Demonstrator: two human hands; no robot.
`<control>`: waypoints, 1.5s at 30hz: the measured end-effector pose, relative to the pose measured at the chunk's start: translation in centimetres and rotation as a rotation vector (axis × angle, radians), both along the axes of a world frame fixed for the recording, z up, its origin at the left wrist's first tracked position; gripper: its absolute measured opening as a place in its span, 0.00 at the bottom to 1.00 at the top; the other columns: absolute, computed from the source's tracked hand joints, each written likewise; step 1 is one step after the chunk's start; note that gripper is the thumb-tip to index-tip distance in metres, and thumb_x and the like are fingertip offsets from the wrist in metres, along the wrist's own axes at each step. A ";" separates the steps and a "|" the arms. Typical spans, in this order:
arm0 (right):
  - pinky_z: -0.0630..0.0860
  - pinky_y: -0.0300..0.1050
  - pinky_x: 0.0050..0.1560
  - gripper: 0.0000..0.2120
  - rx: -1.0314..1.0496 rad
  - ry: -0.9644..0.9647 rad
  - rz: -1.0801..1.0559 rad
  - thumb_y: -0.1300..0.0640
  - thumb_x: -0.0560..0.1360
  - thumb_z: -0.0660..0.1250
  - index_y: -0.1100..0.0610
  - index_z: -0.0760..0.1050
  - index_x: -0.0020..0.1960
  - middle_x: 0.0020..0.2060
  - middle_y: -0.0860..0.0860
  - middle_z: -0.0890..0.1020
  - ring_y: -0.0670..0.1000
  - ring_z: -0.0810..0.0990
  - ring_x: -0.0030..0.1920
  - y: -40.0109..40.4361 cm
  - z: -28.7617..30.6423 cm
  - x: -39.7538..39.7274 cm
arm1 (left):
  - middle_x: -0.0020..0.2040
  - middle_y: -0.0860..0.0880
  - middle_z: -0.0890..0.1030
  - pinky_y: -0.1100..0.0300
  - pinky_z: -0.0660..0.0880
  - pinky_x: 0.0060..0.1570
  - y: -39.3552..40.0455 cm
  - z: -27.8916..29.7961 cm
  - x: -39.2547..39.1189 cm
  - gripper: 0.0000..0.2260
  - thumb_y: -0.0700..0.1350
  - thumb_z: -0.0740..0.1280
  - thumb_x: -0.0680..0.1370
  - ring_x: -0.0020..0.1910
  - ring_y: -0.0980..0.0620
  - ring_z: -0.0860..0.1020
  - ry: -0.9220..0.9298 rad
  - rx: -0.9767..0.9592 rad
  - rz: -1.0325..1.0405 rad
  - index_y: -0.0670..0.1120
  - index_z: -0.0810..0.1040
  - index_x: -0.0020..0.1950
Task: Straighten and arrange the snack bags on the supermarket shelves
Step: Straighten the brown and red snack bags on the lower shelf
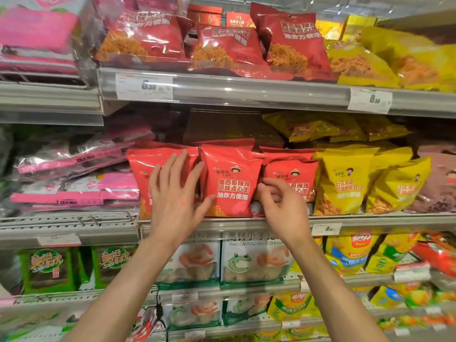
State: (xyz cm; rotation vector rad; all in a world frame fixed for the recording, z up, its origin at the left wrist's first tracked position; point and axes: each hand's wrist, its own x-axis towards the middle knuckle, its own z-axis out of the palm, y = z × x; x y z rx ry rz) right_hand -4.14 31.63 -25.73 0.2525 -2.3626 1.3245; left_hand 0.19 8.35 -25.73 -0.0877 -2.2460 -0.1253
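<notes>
Three red snack bags stand in a row on the middle shelf (370, 219). My left hand (176, 193) lies flat with straight fingers on the left red bag (140, 169), its thumb touching the middle red bag (232, 178). My right hand (281, 203) hovers in front of the right red bag (293, 174), fingers loosely curled at the gap between the middle and right bags; I cannot tell whether it pinches an edge. Yellow snack bags (343, 181) stand upright to the right of the red ones.
The shelf above holds larger red bags (229, 48) and yellow bags (365, 62) leaning over its rail. Pink flat packs (74, 178) lie stacked at the left. Below are green seaweed packs (47, 267), white shrimp-cracker bags (254, 262) and yellow chip bags (350, 253).
</notes>
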 end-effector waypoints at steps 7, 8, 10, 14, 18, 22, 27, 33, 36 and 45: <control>0.63 0.56 0.74 0.35 0.164 0.177 -0.230 0.44 0.78 0.70 0.55 0.62 0.80 0.77 0.61 0.61 0.62 0.62 0.77 3.7 -1.2 0.0 | 0.82 0.39 0.59 0.27 0.49 0.74 2.8 -0.4 -1.9 0.39 0.70 0.66 0.74 0.81 0.36 0.57 -0.107 -0.090 0.116 0.51 0.67 0.80; 0.63 0.59 0.74 0.40 0.195 0.125 -0.204 0.42 0.78 0.70 0.52 0.56 0.82 0.80 0.60 0.55 0.62 0.59 0.79 3.4 -1.7 -0.2 | 0.82 0.39 0.58 0.27 0.49 0.74 2.9 -0.5 -2.1 0.39 0.70 0.64 0.74 0.81 0.36 0.56 -0.116 -0.088 0.126 0.51 0.65 0.80; 0.66 0.63 0.72 0.47 0.229 0.090 -0.177 0.38 0.76 0.71 0.49 0.48 0.84 0.82 0.58 0.48 0.63 0.59 0.79 2.9 -2.5 -0.7 | 0.82 0.40 0.58 0.27 0.49 0.74 2.9 -0.7 -2.5 0.40 0.71 0.62 0.75 0.81 0.37 0.56 -0.121 -0.088 0.144 0.51 0.64 0.81; 0.71 0.68 0.68 0.48 0.247 0.063 -0.202 0.34 0.74 0.70 0.46 0.46 0.83 0.83 0.54 0.48 0.64 0.64 0.77 2.9 -3.0 -2.2 | 0.82 0.40 0.58 0.29 0.49 0.75 2.7 -1.1 -3.1 0.39 0.71 0.62 0.76 0.81 0.37 0.55 -0.116 -0.089 0.154 0.51 0.63 0.81; 0.67 0.66 0.69 0.48 0.311 0.029 -0.165 0.33 0.76 0.66 0.46 0.41 0.83 0.84 0.51 0.44 0.62 0.61 0.79 2.8 -3.2 -2.6 | 0.83 0.41 0.55 0.30 0.47 0.76 2.8 -1.5 -3.4 0.39 0.71 0.60 0.77 0.82 0.38 0.51 -0.128 -0.074 0.133 0.51 0.60 0.82; 0.54 0.61 0.79 0.47 0.119 -0.044 0.025 0.32 0.75 0.67 0.36 0.39 0.81 0.83 0.43 0.41 0.47 0.46 0.82 4.1 -2.9 -2.2 | 0.84 0.43 0.51 0.32 0.45 0.77 2.5 -1.6 -3.0 0.39 0.70 0.59 0.78 0.83 0.40 0.46 -0.126 -0.065 0.073 0.51 0.57 0.83; 0.61 0.51 0.78 0.38 -0.051 0.066 -0.031 0.37 0.76 0.70 0.43 0.58 0.80 0.80 0.45 0.60 0.45 0.59 0.79 5.5 -2.5 -0.9 | 0.84 0.44 0.51 0.38 0.45 0.79 1.7 -1.9 -1.5 0.36 0.64 0.63 0.80 0.83 0.41 0.48 -0.062 -0.010 -0.051 0.50 0.58 0.83; 0.72 0.37 0.66 0.25 -0.169 0.087 -0.064 0.45 0.78 0.72 0.48 0.70 0.72 0.64 0.41 0.75 0.39 0.74 0.65 6.0 -2.7 1.2 | 0.76 0.44 0.68 0.42 0.64 0.74 2.5 -2.4 1.3 0.26 0.51 0.69 0.81 0.76 0.44 0.65 -0.042 0.272 -0.282 0.45 0.69 0.77; 0.80 0.42 0.55 0.09 -0.276 -0.028 -0.028 0.48 0.79 0.72 0.49 0.80 0.58 0.49 0.40 0.84 0.40 0.83 0.52 7.2 -3.7 2.7 | 0.67 0.51 0.74 0.57 0.72 0.66 3.0 -2.6 2.8 0.24 0.49 0.68 0.82 0.65 0.54 0.73 -0.121 0.462 -0.381 0.48 0.67 0.77; 0.80 0.47 0.48 0.09 -0.435 -0.366 -0.035 0.50 0.79 0.71 0.51 0.84 0.43 0.39 0.52 0.87 0.49 0.85 0.40 13.8 -10.9 8.1 | 0.53 0.62 0.83 0.66 0.77 0.46 8.7 -7.8 6.2 0.15 0.49 0.68 0.81 0.49 0.60 0.83 -0.542 1.124 -0.482 0.59 0.74 0.67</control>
